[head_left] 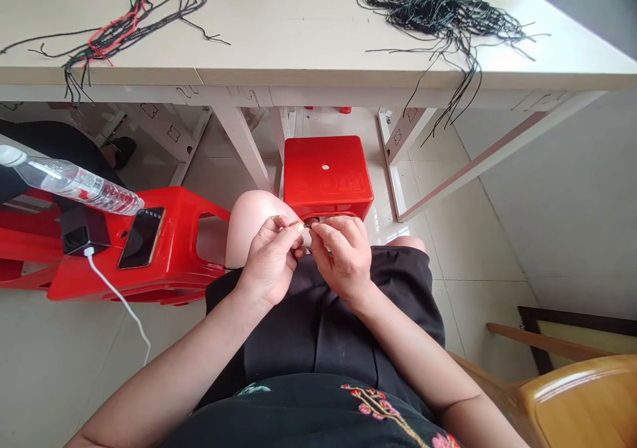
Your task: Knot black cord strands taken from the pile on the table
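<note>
Above my lap, my left hand and my right hand meet fingertip to fingertip. Both are closed in a pinch on a thin dark cord, of which only a tiny stretch shows between the fingers; the rest is hidden. On the table beyond lies a tangled bundle of thin black cords, its loose ends hanging over the front edge at the right. A looser bundle of black braided cords with a red cord lies at the left.
The white table spans the top. A red stool stands beneath its edge. Another red stool at my left bears a plastic bottle, a phone and a black box with a white cable. A wooden chair is at lower right.
</note>
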Demonstrator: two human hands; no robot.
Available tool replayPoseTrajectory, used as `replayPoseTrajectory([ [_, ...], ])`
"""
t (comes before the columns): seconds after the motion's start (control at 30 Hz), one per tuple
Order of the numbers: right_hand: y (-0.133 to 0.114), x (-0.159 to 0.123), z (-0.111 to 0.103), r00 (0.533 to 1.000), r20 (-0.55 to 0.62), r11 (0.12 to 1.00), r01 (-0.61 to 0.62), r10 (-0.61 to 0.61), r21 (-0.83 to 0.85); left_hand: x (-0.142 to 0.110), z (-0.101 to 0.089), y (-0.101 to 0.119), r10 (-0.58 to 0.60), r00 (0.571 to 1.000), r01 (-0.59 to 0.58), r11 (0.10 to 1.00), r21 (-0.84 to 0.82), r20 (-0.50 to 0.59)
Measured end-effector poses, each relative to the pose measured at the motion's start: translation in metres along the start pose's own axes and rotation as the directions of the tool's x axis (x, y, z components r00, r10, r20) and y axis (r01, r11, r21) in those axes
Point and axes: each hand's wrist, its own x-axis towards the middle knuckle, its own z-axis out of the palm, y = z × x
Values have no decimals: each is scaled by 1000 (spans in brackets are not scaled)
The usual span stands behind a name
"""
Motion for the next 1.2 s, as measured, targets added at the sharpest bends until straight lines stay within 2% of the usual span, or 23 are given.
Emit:
replayPoseTrajectory([
  [0.43, -6, 0, -4, 996, 88, 997, -23, 29, -68, 4, 1, -3, 17, 999, -18, 1000, -21, -32],
  [0.5, -7, 1, -4, 993, 104, 998, -56, 58, -28, 4, 1, -4, 21, 999, -22, 1000, -22, -32],
  [0.57, -10, 2, -4, 983, 130, 985, -145, 132, 97, 4, 1, -4, 27, 999, -27, 999, -17, -39],
  [0.63, -15, 3, -2, 934, 204, 893, -345, 294, 290, 4, 1, -5, 35, 998, -35, 999, -6, -53],
  [0.7, -19, 2, 0, 824, 327, 685, -567, 463, 458, 4, 2, -6, 33, 997, -33, 999, -4, -65],
  [0.77, -23, 1, 4, 719, 420, 479, -688, 554, 546, 5, 3, -6, 6, 998, -7, 1000, -19, -63],
  [0.8, -24, 0, 6, 694, 437, 418, -705, 572, 573, 5, 3, -6, -12, 998, 11, 1000, -30, -58],
  [0.87, -26, -1, 9, 684, 436, 372, -704, 585, 605, 6, 2, -5, -43, 998, 41, 998, -49, -49],
  [1.03, -29, 1, 9, 676, 419, 359, -703, 607, 614, 7, 1, -5, -76, 996, 71, 994, -85, -55],
  [1.2, -34, 7, 5, 634, 454, 284, -727, 626, 625, 5, 2, -3, -11, 998, 3, 990, -144, -55],
])
